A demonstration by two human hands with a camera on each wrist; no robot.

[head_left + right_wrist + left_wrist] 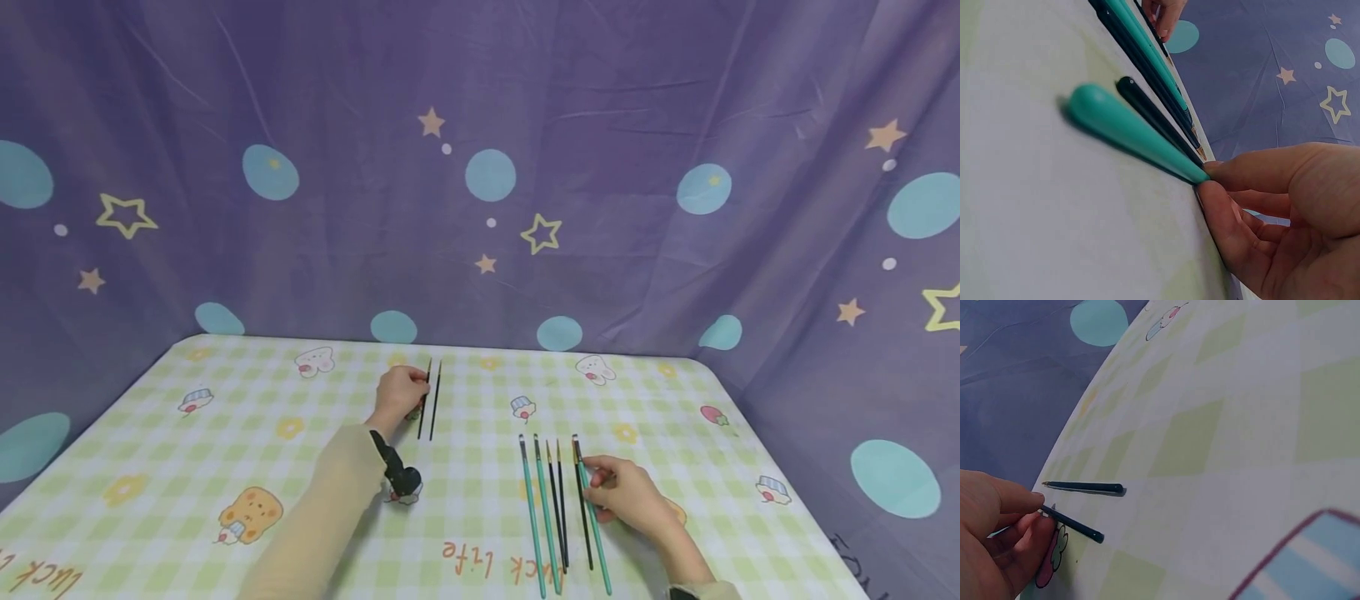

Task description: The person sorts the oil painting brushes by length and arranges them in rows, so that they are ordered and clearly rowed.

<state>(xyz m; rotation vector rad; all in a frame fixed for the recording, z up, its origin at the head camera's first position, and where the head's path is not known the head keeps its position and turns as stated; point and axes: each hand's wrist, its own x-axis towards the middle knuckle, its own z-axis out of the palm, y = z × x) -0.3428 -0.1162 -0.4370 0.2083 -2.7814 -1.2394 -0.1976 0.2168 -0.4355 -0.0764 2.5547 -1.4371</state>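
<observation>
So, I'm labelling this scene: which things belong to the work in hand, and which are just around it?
In the work:
left hand, pinching a black paintbrush
second black paintbrush beside that
right hand, pinching a teal paintbrush
third black paintbrush next to it
two other teal paintbrushes
two other black paintbrushes

Just around:
checked tablecloth
purple curtain

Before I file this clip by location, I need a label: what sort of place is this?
Probably an indoor tabletop workspace, perhaps staged: a patterned purple curtain hangs close behind a table covered with a green-checked cloth, and slim paintbrushes lie on it.
</observation>
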